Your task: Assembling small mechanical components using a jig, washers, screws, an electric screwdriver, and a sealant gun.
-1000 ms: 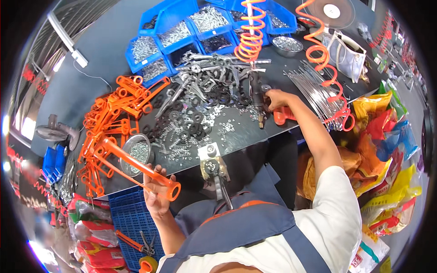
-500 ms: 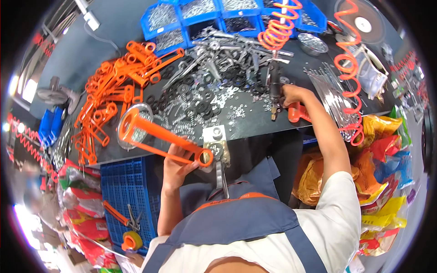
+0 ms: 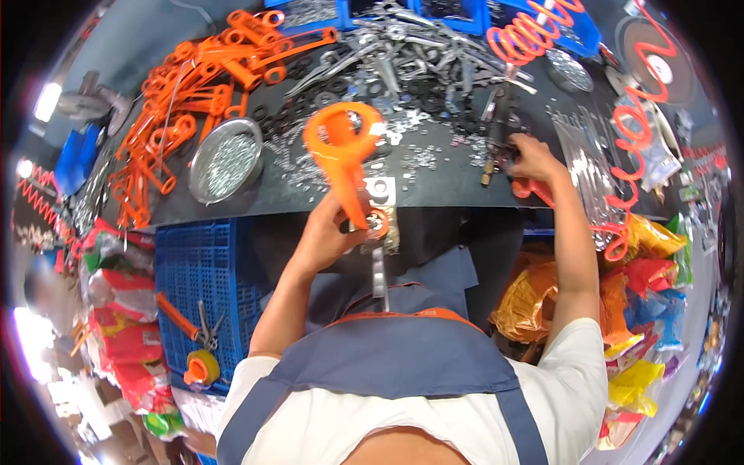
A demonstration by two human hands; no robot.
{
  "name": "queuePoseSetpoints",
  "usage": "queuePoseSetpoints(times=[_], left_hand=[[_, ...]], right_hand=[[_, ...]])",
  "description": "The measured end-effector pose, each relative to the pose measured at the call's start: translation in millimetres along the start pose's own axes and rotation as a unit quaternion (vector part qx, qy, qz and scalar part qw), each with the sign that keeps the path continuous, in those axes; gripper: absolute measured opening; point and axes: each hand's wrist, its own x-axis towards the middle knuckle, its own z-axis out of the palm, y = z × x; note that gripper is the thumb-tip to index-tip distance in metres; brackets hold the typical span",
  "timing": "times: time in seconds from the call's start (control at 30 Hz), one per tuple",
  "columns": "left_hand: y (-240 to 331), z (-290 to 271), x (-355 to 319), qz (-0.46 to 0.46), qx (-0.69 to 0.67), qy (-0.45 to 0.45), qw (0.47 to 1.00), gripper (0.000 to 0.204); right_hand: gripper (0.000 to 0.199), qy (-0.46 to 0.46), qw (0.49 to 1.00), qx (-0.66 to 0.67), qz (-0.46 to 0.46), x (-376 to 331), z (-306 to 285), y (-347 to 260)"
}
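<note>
Head view shows the left hand [image 3: 329, 232] gripping one orange handle [image 3: 345, 155] at the bench's near edge, while the right hand [image 3: 535, 159] closes around one air tool [image 3: 496, 128] farther right.

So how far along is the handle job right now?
Mid-batch, it seems. Left hand holds one orange handle at the metal fixture; right hand grips an air tool. A pile of orange handles waits on the bench; finished ones can't be told apart.

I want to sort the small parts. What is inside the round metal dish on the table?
The round metal dish holds a heap of small shiny metal pieces; their kind is too small to tell. They cover most of its bottom.
</note>
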Motion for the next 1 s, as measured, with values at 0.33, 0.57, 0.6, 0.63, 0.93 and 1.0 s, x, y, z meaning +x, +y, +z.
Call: queuePoseSetpoints(times=[0.33,0.57,0.6,0.63,0.93,1.0], left_hand=[[-16,6,-3,0.021,0.086,0.022,0.996,0.059],[-5,9,-2,0.038,0.162,0.007,0.986,0.055],[-7,8,0,0.027,0.157,-0.006,0.987,0.058],[-3,8,0,0.053,0.148,-0.014,0.987,0.065],[-17,6,-13,0.080,0.112,0.018,0.990,0.068],[-17,9,-15,0.081,0.106,0.035,0.990,0.052]], right_hand=[[0.059,-0.042,0.991,-0.072,0.102,-1,-5,-3],[0.039,-0.008,0.997,-0.065,0.036,5,7,-3],[0.039,-0.018,0.997,-0.058,0.044,6,8,5],[0.041,-0.029,0.998,-0.044,0.044,7,7,10],[0.050,-0.090,0.987,0.118,-0.057,39,8,9],[0.048,-0.109,0.985,0.129,-0.046,38,6,13]])
